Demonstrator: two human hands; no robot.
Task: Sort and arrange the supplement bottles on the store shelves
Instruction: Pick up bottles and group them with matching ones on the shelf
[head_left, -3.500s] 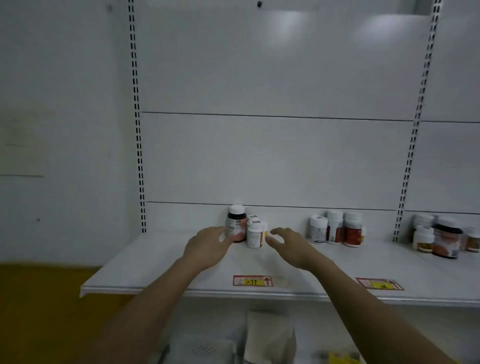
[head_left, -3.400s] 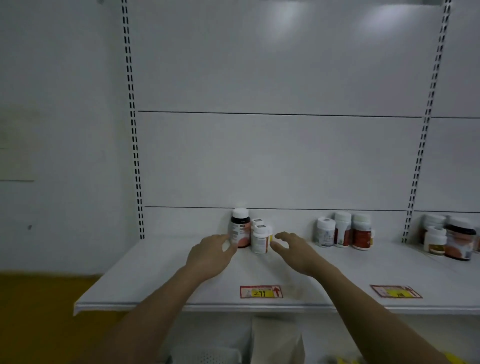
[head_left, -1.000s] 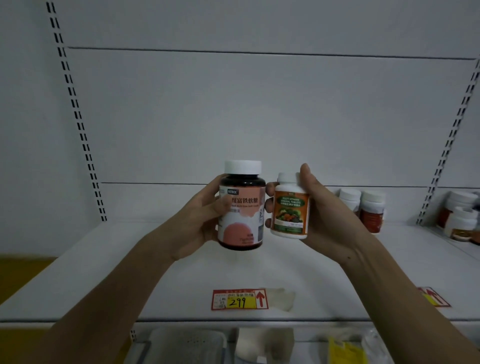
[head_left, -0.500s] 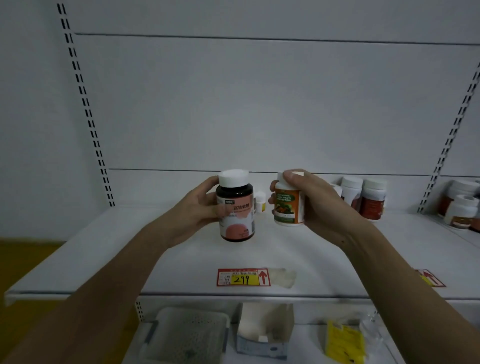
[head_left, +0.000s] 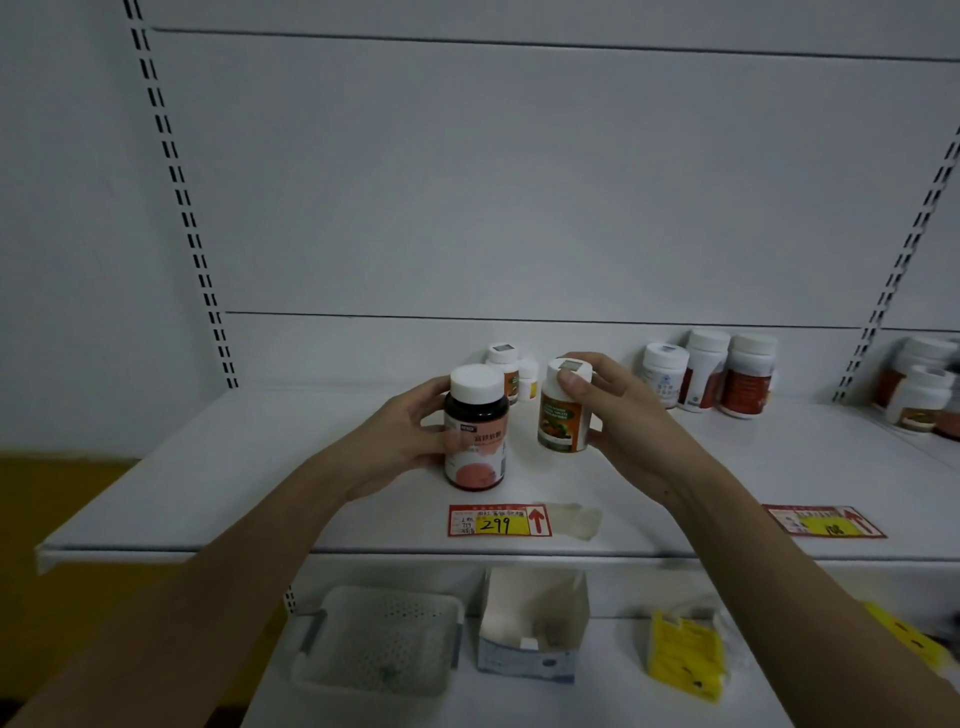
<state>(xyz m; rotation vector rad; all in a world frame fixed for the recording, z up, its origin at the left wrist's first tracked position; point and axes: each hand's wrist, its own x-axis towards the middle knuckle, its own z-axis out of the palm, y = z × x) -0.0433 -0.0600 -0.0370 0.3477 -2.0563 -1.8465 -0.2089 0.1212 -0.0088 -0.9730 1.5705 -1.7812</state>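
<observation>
My left hand (head_left: 402, 441) grips a dark bottle (head_left: 475, 434) with a white cap and a pink label, upright at or just above the white shelf (head_left: 234, 467). My right hand (head_left: 621, 415) holds a smaller white bottle (head_left: 563, 410) with an orange and green label, thumb on its cap. Behind them, by the back panel, stand a similar small bottle (head_left: 505, 366) and a tiny yellow-labelled one (head_left: 528, 379).
A group of white and red-labelled bottles (head_left: 706, 374) stands at the back right, with more bottles (head_left: 919, 395) past the upright. Price tags (head_left: 498, 520) lie at the shelf's front edge. Below are a white basket (head_left: 379, 639), an open carton (head_left: 530, 629) and yellow packets (head_left: 685, 654).
Both hands picked the two bottles off the shelf, raised them toward the camera, and have now lowered them back down to the shelf, near its front.
</observation>
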